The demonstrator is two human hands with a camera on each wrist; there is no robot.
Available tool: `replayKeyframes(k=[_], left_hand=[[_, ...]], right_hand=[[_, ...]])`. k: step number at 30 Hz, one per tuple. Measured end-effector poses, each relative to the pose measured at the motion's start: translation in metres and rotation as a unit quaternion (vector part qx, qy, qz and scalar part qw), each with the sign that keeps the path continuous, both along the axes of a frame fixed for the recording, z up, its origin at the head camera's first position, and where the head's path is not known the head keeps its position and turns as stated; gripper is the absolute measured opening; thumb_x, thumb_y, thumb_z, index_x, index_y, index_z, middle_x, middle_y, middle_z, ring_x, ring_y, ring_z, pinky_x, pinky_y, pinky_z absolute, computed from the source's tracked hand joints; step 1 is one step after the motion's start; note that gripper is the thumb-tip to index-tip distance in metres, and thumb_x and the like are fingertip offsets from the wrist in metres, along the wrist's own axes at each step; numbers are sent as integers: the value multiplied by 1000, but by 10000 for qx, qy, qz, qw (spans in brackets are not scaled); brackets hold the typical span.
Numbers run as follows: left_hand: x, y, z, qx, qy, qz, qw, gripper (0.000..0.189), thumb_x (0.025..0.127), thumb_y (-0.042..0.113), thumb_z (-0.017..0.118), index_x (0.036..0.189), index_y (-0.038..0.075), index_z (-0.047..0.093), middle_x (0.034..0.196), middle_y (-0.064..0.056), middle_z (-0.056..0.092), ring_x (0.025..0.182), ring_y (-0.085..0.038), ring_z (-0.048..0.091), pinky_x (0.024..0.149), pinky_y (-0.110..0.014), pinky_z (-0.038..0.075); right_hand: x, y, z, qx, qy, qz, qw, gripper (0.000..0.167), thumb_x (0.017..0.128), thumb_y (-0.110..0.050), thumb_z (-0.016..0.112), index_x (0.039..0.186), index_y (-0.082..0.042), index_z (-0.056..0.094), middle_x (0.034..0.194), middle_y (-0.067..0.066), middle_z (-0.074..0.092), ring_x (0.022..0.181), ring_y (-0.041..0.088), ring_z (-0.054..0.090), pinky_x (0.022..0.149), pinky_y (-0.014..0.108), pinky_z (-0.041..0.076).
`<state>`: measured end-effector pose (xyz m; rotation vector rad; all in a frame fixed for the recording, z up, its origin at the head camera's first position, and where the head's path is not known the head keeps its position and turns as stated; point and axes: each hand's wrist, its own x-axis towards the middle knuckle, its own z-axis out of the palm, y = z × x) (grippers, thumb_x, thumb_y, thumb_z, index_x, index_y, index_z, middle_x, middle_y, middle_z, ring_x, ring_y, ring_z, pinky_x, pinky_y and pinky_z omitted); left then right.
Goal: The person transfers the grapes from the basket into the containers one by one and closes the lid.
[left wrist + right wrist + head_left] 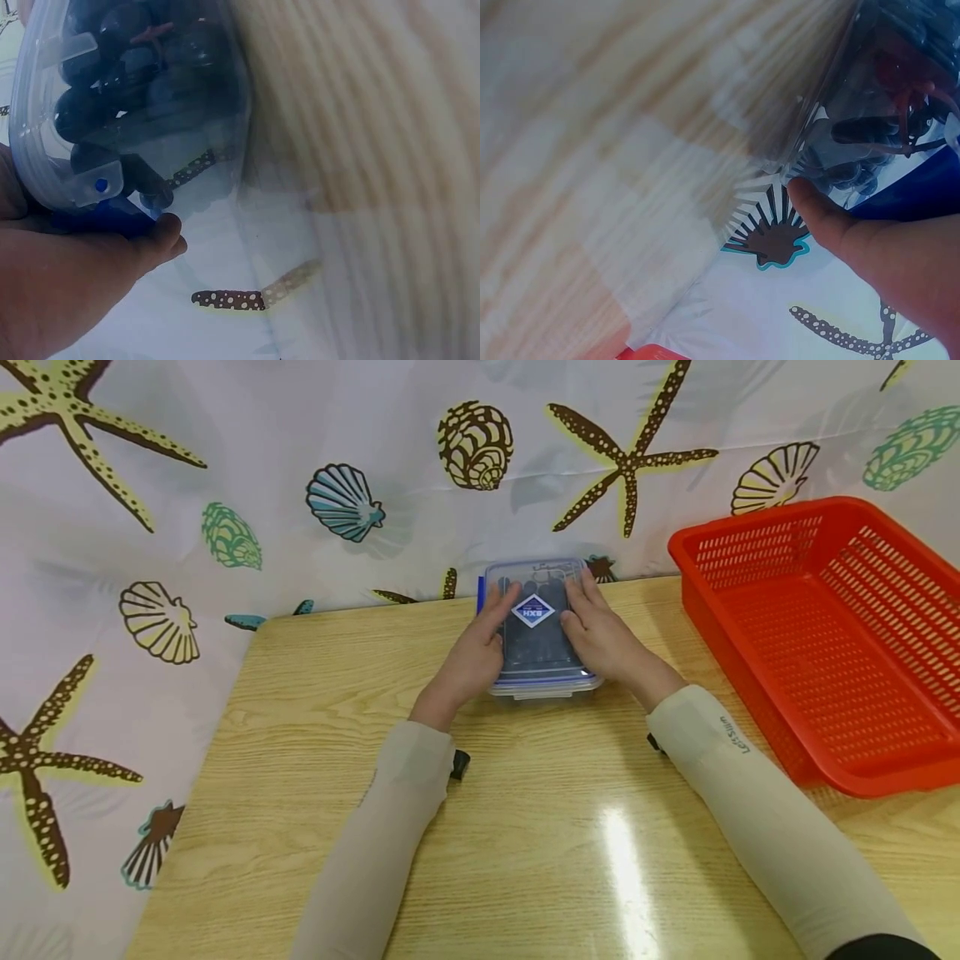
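Note:
A clear plastic food storage box (536,652) with a blue-edged lid and a diamond-shaped label lies at the table's far edge. Dark round fruit that looks like grapes (82,112) fills it, with reddish stems (909,97) showing through the wall. My left hand (468,660) holds the box's left side, some fingers over the lid. In the left wrist view, its fingertips sit by a blue latch (105,217) that stands out from the wall. On the opposite side my right hand (611,639) grips the box, with a finger beneath another blue latch (922,187).
A red perforated plastic basket (750,677) stands to the right on the wood-grain table (337,693). Behind the table hangs a white cloth (420,435) printed with shells and starfish.

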<state>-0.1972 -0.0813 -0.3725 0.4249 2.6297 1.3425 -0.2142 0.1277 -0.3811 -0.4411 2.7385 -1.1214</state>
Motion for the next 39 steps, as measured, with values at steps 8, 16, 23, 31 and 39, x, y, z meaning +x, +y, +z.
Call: replayKeyframes(k=[8,16,23,31,39], left_hand=[[1,1,2,-163,-85,18,9998,63,107,-1,25,164,27,20,169,2,-2,153,-13,-3,121,-37,7],[-3,4,-2,-612,-21,110,9981,57,108,6,22,163,13,14,169,-4,-6,152,-16,-6,121,-34,3],[-4,7,-7,-995,-191,364,9942,57,109,18,24,164,12,8,168,-1,-15,151,-18,-14,120,-38,1],[-9,-9,-9,-743,-74,-297,9968,58,108,16,21,165,17,9,167,-1,-19,150,-16,-18,121,-43,-1],[-12,-18,-10,-877,92,-633,9941,61,105,9,26,163,25,23,169,3,-7,151,-15,-12,121,-45,-2]], right_hand=[[-1,1,-2,51,26,54,10000,60,112,-26,30,161,-3,6,168,11,-12,153,19,-9,121,40,8],[-3,3,-2,30,8,61,10000,61,112,-27,30,162,-3,5,168,11,-14,152,18,-10,121,39,7],[-3,6,-2,113,20,239,9996,65,112,-34,32,161,-2,4,167,12,-15,153,23,-8,121,42,8],[-5,6,1,273,-28,412,9988,69,111,-34,36,161,-2,3,167,14,-16,153,27,-5,121,43,8],[-4,4,-3,236,-126,482,9985,66,111,-32,38,162,-4,7,167,13,-16,153,28,-6,121,44,7]])
